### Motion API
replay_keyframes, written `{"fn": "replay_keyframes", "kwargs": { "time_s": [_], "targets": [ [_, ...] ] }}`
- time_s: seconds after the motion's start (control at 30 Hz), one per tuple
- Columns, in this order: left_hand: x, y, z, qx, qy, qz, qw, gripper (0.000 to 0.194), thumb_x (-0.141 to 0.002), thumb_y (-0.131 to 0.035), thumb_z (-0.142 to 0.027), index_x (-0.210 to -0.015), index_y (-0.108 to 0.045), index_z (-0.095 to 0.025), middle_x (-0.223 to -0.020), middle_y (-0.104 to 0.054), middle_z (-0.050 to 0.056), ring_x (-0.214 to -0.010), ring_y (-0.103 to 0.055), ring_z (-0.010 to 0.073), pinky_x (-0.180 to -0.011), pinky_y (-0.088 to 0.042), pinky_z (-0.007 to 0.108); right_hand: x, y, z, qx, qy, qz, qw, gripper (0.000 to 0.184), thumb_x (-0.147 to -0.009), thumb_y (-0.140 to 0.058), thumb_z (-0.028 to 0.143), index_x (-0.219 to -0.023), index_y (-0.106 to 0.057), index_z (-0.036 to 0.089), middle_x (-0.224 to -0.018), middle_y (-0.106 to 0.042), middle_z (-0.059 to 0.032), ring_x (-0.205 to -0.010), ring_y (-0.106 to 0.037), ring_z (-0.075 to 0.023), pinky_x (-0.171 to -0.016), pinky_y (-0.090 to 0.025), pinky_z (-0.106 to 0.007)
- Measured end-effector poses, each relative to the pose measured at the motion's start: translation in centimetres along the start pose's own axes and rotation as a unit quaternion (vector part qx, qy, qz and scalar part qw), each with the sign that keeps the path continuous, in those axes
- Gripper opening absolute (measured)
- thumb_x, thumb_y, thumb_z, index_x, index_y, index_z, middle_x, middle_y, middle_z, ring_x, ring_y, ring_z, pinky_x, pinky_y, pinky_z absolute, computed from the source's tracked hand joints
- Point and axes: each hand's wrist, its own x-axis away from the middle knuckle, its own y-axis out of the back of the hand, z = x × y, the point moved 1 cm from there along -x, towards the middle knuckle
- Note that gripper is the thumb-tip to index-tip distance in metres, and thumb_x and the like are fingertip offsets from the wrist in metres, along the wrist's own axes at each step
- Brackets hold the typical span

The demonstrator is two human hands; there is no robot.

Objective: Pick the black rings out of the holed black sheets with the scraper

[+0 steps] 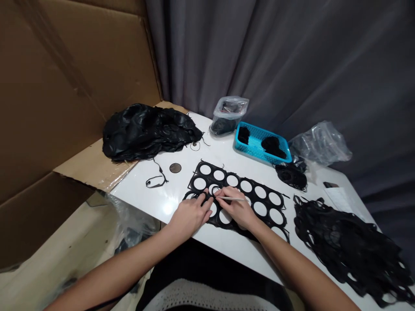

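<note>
A black rubbery sheet (268, 212) punched with rows of round holes lies flat on the white table in front of me. My left hand (190, 214) rests on the sheet's left part, fingers apart and tips pressing near a hole. Beside it, my right hand (238, 210) pinches a thin pale stick-like tool (232, 198), whose tip is at the edge of the same hole. A thin black ring or strip shows around that hole; the fingers partly hide it. Left of the sheet are a dark round disc (175, 167) and a loose black strip (156, 180).
A large black heap (145, 131) of sheets sits at the back left, by a cardboard wall (74, 65). Behind the sheet stand a plastic bag (228, 114) and a blue basket (256, 155) with black pieces. Holed black scraps (350, 246) pile up on the right.
</note>
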Motion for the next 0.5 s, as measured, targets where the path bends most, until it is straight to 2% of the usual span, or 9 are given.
{"fn": "replay_keyframes", "kwargs": {
  "time_s": [0.13,0.17,0.23,0.37,0.43,0.5],
  "targets": [
    [0.0,-0.1,0.0,0.003,0.004,0.001,1.000,0.036,-0.097,-0.054,-0.031,-0.130,-0.058,-0.019,-0.127,-0.063,0.012,-0.071,-0.068,0.0183,-0.057,-0.046,0.030,0.1,-0.2,-0.1,0.102,0.131,0.030,0.986,0.016,-0.097,-0.046,0.015,-0.101,-0.059,0.022,-0.111,-0.071,-0.0065,-0.103,-0.062,-0.0222,-0.090,-0.039,-0.039],
    [0.1,-0.2,0.0,0.006,0.004,0.002,1.000,0.036,-0.097,-0.054,-0.030,-0.130,-0.058,-0.019,-0.127,-0.064,0.012,-0.072,-0.068,0.0184,-0.058,-0.047,0.030,-0.2,0.0,-0.5,0.134,0.142,0.027,0.980,0.018,-0.097,-0.045,0.014,-0.104,-0.059,0.022,-0.112,-0.071,-0.0071,-0.104,-0.062,-0.0227,-0.091,-0.038,-0.039],
    [0.1,-0.2,0.1,0.012,0.004,0.004,1.000,0.036,-0.096,-0.055,-0.030,-0.130,-0.059,-0.019,-0.128,-0.063,0.013,-0.073,-0.068,0.0180,-0.059,-0.047,0.029,-1.4,0.9,-1.7,0.192,0.113,-0.014,0.975,0.019,-0.097,-0.043,0.015,-0.104,-0.060,0.021,-0.107,-0.072,-0.0083,-0.100,-0.063,-0.0240,-0.090,-0.038,-0.040],
    [0.1,-0.3,0.0,0.019,0.004,0.002,1.000,0.035,-0.096,-0.055,-0.030,-0.130,-0.058,-0.019,-0.132,-0.061,0.013,-0.072,-0.068,0.0173,-0.058,-0.048,0.029,-4.2,4.0,-4.9,0.237,-0.022,-0.166,0.957,0.015,-0.094,-0.043,0.020,-0.089,-0.057,0.020,-0.088,-0.072,-0.0107,-0.083,-0.063,-0.0259,-0.078,-0.039,-0.039],
    [0.1,-0.2,0.0,0.022,0.005,0.006,1.000,0.034,-0.097,-0.054,-0.030,-0.129,-0.058,-0.019,-0.133,-0.060,0.013,-0.074,-0.069,0.0177,-0.059,-0.049,0.029,-5.0,5.0,-5.5,0.218,-0.059,-0.197,0.954,0.014,-0.092,-0.045,0.024,-0.082,-0.054,0.021,-0.086,-0.072,-0.0102,-0.079,-0.062,-0.0259,-0.075,-0.039,-0.037],
    [0.3,0.1,0.1,0.030,0.005,0.012,0.999,0.035,-0.096,-0.055,-0.031,-0.129,-0.058,-0.019,-0.133,-0.060,0.012,-0.077,-0.070,0.0183,-0.061,-0.051,0.030,-5.4,5.0,-4.9,0.162,-0.079,-0.193,0.965,0.016,-0.092,-0.047,0.028,-0.077,-0.052,0.023,-0.085,-0.072,-0.0084,-0.075,-0.061,-0.0247,-0.071,-0.040,-0.036]
  ]
}}
